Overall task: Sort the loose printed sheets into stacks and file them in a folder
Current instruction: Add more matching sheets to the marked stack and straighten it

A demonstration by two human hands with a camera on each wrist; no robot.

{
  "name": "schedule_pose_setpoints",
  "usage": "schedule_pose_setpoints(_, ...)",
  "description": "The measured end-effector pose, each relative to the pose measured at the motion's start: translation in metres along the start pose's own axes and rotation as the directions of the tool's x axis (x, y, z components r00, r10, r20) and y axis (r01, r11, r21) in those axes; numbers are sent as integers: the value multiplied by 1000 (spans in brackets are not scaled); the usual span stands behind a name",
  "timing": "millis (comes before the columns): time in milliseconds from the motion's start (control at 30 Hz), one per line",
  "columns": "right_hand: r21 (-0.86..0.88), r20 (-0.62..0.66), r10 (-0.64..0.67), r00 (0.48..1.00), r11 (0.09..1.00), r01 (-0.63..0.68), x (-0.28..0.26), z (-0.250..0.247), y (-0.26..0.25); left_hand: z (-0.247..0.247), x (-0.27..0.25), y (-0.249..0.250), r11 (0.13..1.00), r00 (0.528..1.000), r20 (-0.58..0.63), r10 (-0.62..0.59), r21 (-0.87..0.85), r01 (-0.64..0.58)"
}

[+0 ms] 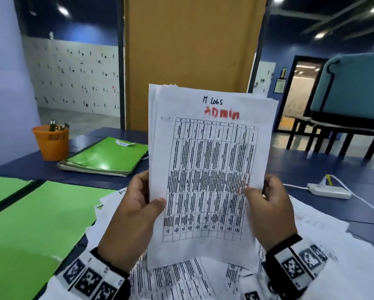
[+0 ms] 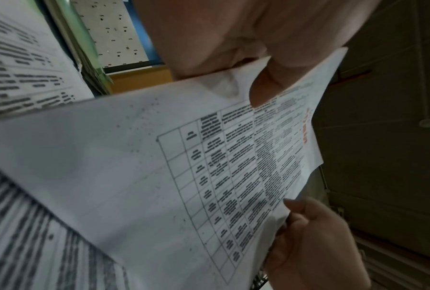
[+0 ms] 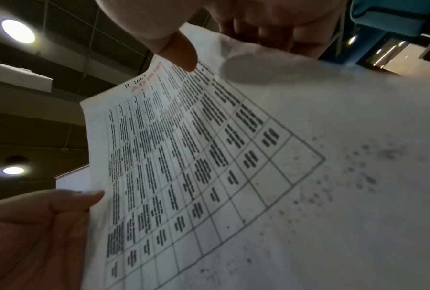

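Nearest in the head view, two wrists banded with black-and-white coded cuffs are seen, and above them a stack of white printed sheets [image 1: 209,169] is held upright. The left hand [image 1: 136,204] is closed on the stack's left edge, thumb laid across the front page and fingers curled behind. The right hand [image 1: 268,206] is closed on the right edge in the same manner. A printed grid fills the front page, with "Logs" handwritten in black and "ADMIN" in red at the top. Beneath both hands, loose white printed sheets [image 1: 324,239] are spread over the dark blue table [image 1: 311,167]. Left of the left hand, an open green paper folder [image 1: 36,221] lies flat; beyond that hand, a pile of closed green folders [image 1: 108,156] and an orange mesh pen cup [image 1: 51,141] are set. Beyond the right hand, a white power strip [image 1: 329,191] with its cable rests on the table.

In the left wrist view, the left hand [image 2: 233,39] is seen from below, its thumb pressed on the stack [image 2: 159,166], with the right hand [image 2: 315,241] gripping the far edge.

In the right wrist view, the right hand [image 3: 233,23] is shown with its thumb on the gridded page [image 3: 233,166]; the left hand [image 3: 35,235] holds the opposite edge.
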State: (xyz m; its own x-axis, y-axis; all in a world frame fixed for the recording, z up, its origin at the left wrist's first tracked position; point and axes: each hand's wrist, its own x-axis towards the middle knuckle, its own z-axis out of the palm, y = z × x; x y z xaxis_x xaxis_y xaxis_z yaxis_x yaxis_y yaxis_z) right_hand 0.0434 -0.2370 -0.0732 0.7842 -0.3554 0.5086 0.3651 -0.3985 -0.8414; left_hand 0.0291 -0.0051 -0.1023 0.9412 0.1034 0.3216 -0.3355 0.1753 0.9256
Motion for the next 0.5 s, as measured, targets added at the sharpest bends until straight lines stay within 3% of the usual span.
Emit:
schedule_pose_setpoints(167,78,-26,42,999,996,-40,3,1,3,7,-4,-1,991,996,60,-71,116,64)
schedule_pose_setpoints(267,80,84,73,994,994,-80,-1,4,3,5,-3,0,987,991,72,-112,121,102)
schedule_pose_setpoints(367,54,102,71,992,996,-77,-3,2,4,6,-2,-5,979,985,52,-166,129,158)
schedule_pose_setpoints(500,-10,213,171,962,985,-173,-5,3,3,9,-2,-17,967,983,-20,-180,182,181)
